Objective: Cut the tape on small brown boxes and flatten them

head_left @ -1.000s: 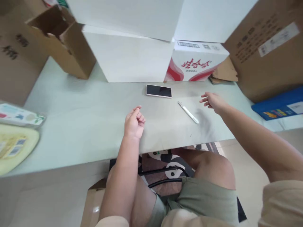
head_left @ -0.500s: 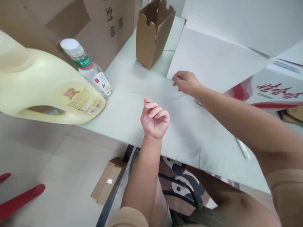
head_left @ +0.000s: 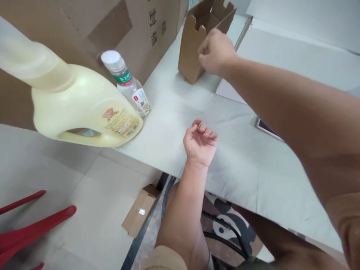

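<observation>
My left hand (head_left: 201, 144) is held palm up over the front part of the table, its fingers curled in. A thin pale edge shows between its thumb and forefinger, too small to name. My right hand (head_left: 216, 52) is closed, with its fingertips bent down, in front of the upper part of an open brown cardboard box (head_left: 191, 50) with notched edges. Whatever those fingers may hold is hidden. From this angle I cannot tell whether that hand touches the box.
A large pale yellow jug (head_left: 84, 101) and a clear bottle with a white cap (head_left: 126, 82) stand at the left, before a big carton (head_left: 157, 48). A phone (head_left: 268, 129) lies partly under my right forearm. White board (head_left: 295, 52) covers the back right. Red legs (head_left: 42, 228) stand on the floor.
My right hand has moved from the white board's corner up and over to the front of the cardboard box. My left hand stays low, its fingers slightly looser. The view has shifted left.
</observation>
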### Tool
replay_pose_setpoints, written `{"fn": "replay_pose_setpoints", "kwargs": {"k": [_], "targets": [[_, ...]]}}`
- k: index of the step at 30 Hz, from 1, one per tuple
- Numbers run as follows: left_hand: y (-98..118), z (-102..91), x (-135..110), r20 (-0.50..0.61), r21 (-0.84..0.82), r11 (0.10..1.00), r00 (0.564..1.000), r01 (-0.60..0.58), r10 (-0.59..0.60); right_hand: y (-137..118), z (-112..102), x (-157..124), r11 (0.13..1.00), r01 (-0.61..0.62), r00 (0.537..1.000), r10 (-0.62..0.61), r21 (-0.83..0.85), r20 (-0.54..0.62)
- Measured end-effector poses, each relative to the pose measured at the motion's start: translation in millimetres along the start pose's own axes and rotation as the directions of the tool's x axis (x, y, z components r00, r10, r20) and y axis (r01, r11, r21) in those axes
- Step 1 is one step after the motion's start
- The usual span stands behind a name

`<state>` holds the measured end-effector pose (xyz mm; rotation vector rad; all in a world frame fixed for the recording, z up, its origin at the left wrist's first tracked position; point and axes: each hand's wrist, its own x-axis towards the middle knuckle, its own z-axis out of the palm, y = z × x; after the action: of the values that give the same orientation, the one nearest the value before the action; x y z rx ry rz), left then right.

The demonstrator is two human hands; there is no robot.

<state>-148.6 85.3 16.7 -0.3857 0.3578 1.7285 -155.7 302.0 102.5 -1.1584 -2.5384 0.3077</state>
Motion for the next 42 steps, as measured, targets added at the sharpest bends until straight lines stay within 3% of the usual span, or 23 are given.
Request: {"fn": "replay_pose_setpoints", "kwargs": {"k": [5, 9, 16, 22, 26, 28, 29, 30, 31, 32, 33, 34, 35, 36, 37, 39, 40, 42], "targets": [[-11.3, 0.3, -10.1, 0.038, 0.004, 1.0, 0.999, 0.005, -0.005, 5.4, -9.0, -47.0, 0.991, -0.044, 0.999, 0.047, -0.124, 0.02], [-18.3, -1.7, -17.4, 0.045, 0.014, 1.0, 0.999, 0.003, -0.004, 7.9, -11.9, -59.7, 0.987, -0.05, 0.998, 0.056, -0.154, 0.031], [-14.9, 0.7, -13.2, 0.088, 0.039, 0.999, 0.996, 0.011, -0.015, -5.1, -4.0, -30.9, 0.992, -0.022, 0.999, 0.026, -0.12, 0.034], [-7.7, 5.8, -6.3, 0.049, 0.119, 0.993, 0.998, 0.019, -0.025, -10.8, 1.5, 13.6, 0.993, -0.109, 0.994, 0.11, -0.04, 0.022], [-5.1, 5.4, -3.9, 0.056, 0.163, 0.987, 0.998, 0.007, -0.016, -13.3, 1.6, 9.9, 0.997, -0.082, 0.997, 0.082, 0.017, -0.014], [-6.6, 1.7, -5.5, 0.053, 0.249, 0.965, 0.996, -0.081, 0.07, -11.5, -2.0, -17.5, 0.998, -0.059, 0.997, 0.061, 0.038, -0.047], [-7.6, -0.9, -7.5, 0.04, 0.321, 0.928, 0.981, -0.19, 0.187, -8.3, -4.7, -38.8, 0.996, -0.056, 0.995, 0.061, 0.064, -0.075], [-8.2, -3.9, -10.4, 0.033, 0.403, 0.85, 0.933, -0.339, 0.357, -3.0, -8.1, -65.0, 0.994, -0.057, 0.992, 0.068, 0.097, -0.11], [-8.3, -7.1, -14.1, 0.046, 0.48, 0.72, 0.834, -0.501, 0.549, 4.1, -11.7, -95.5, 0.987, -0.077, 0.983, 0.099, 0.143, -0.156], [-7.5, -10.3, -18.2, 0.085, 0.535, 0.552, 0.691, -0.639, 0.718, 12.9, -15.6, -129.4, 0.947, -0.113, 0.951, 0.191, 0.3, -0.244], [-5.8, -13.2, -22.6, 0.146, 0.562, 0.382, 0.542, -0.734, 0.827, 22.7, -19.5, -165.6, 0.898, -0.145, 0.899, 0.295, 0.416, -0.323], [-3.8, -15.6, -26.8, 0.22, 0.564, 0.247, 0.433, -0.787, 0.874, 32.6, -23.2, -202.9, 0.852, -0.172, 0.827, 0.397, 0.494, -0.398], [-1.8, -17.3, -30.6, 0.304, 0.554, 0.173, 0.392, -0.814, 0.869, 41.8, -26.6, -240.1, 0.821, -0.166, 0.728, 0.476, 0.547, -0.494], [-0.8, -18.1, -33.7, 0.395, 0.546, 0.156, 0.417, -0.823, 0.818, 49.5, -29.5, -276.0, 0.817, -0.13, 0.613, 0.511, 0.562, -0.602], [-1.3, -18.2, -36.0, 0.492, 0.549, 0.179, 0.489, -0.816, 0.72, 55.4, -31.9, -309.6, 0.822, -0.096, 0.535, 0.518, 0.561, -0.668], [-8.9, -16.5, -38.4, 0.671, 0.589, 0.268, 0.646, -0.762, 0.364, 62.4, -35.5, -367.2, 0.797, -0.116, 0.462, 0.572, 0.593, -0.678], [-16.3, -15.4, -38.9, 0.725, 0.613, 0.308, 0.673, -0.728, 0.146, 64.7, -36.9, -390.2, 0.797, -0.14, 0.423, 0.585, 0.588, -0.692], [-35.8, -14.6, -39.2, 0.757, 0.647, 0.367, 0.621, -0.668, -0.204, 70.6, -39.5, -424.1, 0.812, -0.227, 0.392, 0.581, 0.537, -0.713]]}}
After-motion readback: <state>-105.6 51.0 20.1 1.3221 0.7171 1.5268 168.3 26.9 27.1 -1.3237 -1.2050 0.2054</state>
